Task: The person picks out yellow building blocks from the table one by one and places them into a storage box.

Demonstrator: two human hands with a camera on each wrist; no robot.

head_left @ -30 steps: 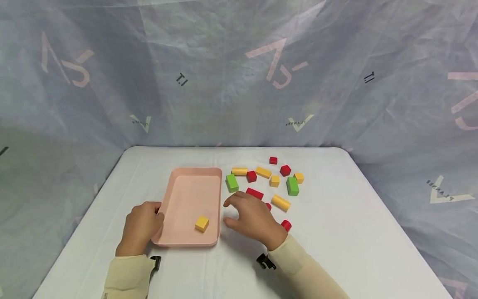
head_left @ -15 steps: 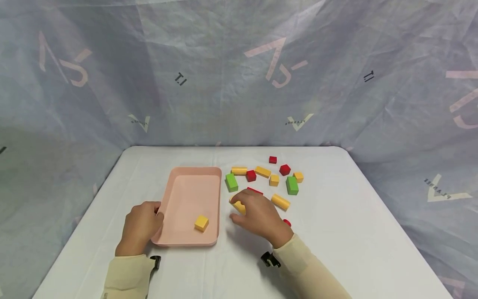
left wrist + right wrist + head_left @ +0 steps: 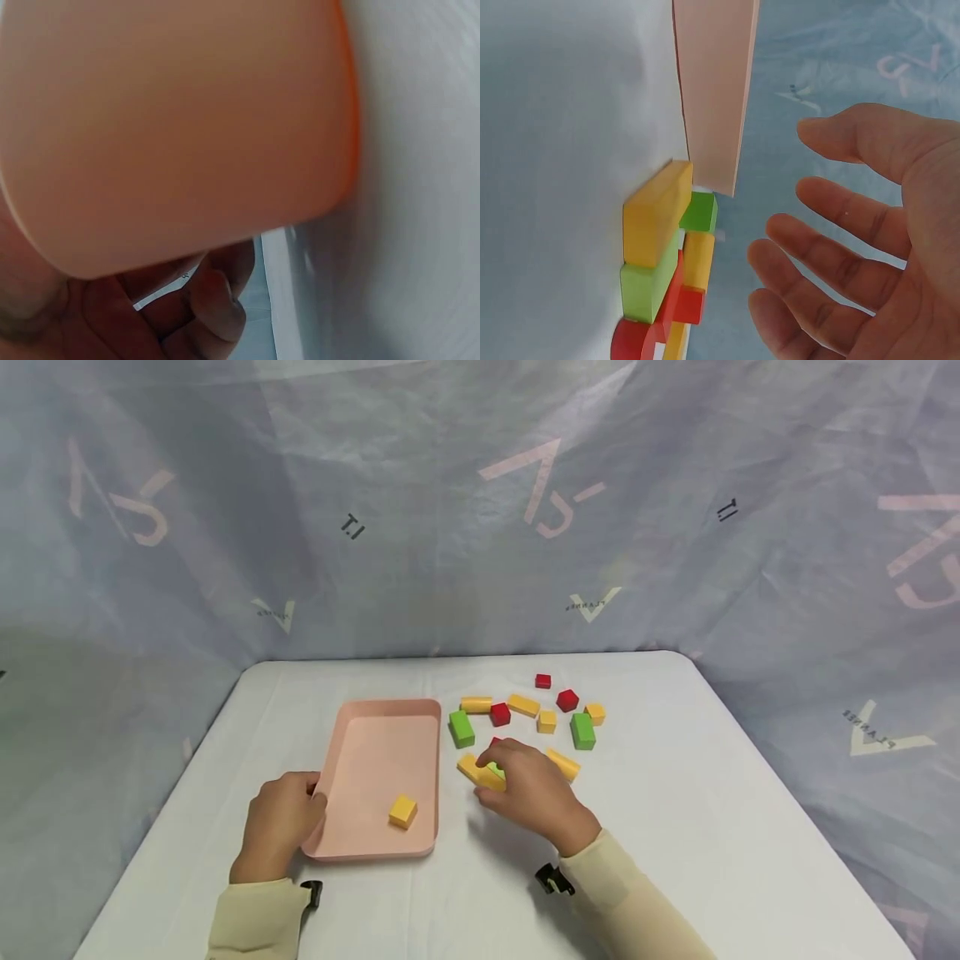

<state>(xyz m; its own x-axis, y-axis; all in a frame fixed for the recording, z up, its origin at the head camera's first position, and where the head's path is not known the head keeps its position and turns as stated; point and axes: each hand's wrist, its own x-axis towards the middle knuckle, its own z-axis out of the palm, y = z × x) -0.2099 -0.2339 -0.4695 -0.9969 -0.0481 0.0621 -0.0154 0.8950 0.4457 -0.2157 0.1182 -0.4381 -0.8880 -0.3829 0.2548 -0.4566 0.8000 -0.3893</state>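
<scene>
With my left hand (image 3: 281,817) I grip the left side of a pink tray (image 3: 327,777), thumb and fingers at its rim. Close up in the left wrist view, the tray wall (image 3: 180,142) covers part of that hand. A yellow cube (image 3: 402,812) lies inside the tray near its front right corner. To the right of the tray my right hand (image 3: 534,795) hovers over the blocks, fingers spread and loosely bent, holding nothing. Nearest to it are a yellow block (image 3: 652,221) and a light green block (image 3: 646,289). A red cylinder (image 3: 633,341) lies beyond these.
Several more blocks lie behind and right of the right hand, including a green block (image 3: 462,729), a red cube (image 3: 500,714), a yellow cylinder (image 3: 563,765) and another green block (image 3: 582,732). A white cloth covers the table (image 3: 675,827). Grey fabric (image 3: 480,527) hangs behind it.
My right hand has moved right, away from the tray's edge, bringing the yellow and light green blocks beside it into view. The left hand stays on the tray; the head view has shifted slightly.
</scene>
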